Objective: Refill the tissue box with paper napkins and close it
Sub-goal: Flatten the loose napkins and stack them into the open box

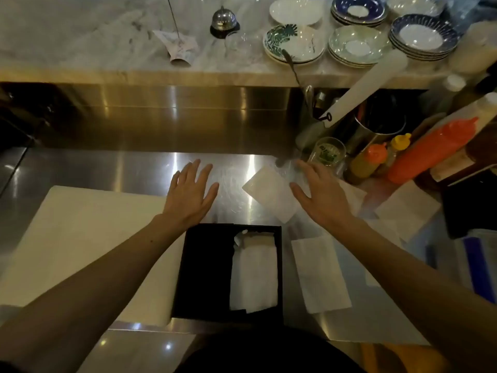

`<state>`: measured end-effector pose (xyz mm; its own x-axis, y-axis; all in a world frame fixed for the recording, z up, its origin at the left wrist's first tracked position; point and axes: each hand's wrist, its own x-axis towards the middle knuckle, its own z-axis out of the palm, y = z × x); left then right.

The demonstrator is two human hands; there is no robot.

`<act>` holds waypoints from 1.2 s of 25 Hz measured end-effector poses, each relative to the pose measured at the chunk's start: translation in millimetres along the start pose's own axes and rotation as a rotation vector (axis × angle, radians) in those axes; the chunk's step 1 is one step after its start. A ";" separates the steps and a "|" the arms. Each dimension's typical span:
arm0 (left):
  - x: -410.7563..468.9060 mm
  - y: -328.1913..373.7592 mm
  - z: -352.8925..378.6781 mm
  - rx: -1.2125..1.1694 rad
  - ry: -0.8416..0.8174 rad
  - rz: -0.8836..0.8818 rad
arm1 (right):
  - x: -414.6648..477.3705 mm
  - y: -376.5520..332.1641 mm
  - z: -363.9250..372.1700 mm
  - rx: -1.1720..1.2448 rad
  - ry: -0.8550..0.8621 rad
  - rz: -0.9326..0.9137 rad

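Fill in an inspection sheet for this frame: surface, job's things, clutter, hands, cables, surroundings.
Surface: reflective stainless steel counter, with a white cutting board on its left part.
Job's things: black rectangular tissue box, open on top, white napkins filling its right half; a loose white napkin stack lies right of the box; a wrapped white napkin pack lies beyond it.
Clutter: orange squeeze bottle, smaller yellow-capped bottles, drinking glass, steel utensil holder.
Hands: left hand open, flat, empty; right hand open, over the napkin pack, contact unclear.
Cables: nothing seen.
Surroundings: marble ledge with a service bell, a receipt spike and stacked patterned plates.
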<state>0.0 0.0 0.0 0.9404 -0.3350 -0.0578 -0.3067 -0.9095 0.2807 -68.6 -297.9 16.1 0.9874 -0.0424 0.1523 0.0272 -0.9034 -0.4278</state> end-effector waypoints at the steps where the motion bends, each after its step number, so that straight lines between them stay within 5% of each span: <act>1: 7.4 -3.6 2.9 0.015 -0.006 -0.003 | 2.4 1.9 8.3 0.016 0.001 0.023; 6: 44.8 -25.3 22.7 0.097 -0.113 0.034 | 12.0 6.3 46.5 0.002 -0.094 0.122; 12: 62.7 -29.4 35.6 0.084 -0.056 0.018 | 14.9 6.1 61.5 0.043 -0.145 0.163; 14: 125.6 -44.2 97.7 -0.014 -0.333 0.084 | 37.9 35.4 117.7 0.022 -0.209 0.369; 30: 109.1 -48.5 127.0 0.141 -0.213 0.105 | 22.2 32.5 138.3 -0.027 -0.077 0.261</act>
<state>98.9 -23.8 -141.6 0.8548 -0.4600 -0.2402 -0.4325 -0.8873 0.1601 -24.2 -269.2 -117.6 0.9695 -0.2436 -0.0282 -0.2327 -0.8772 -0.4201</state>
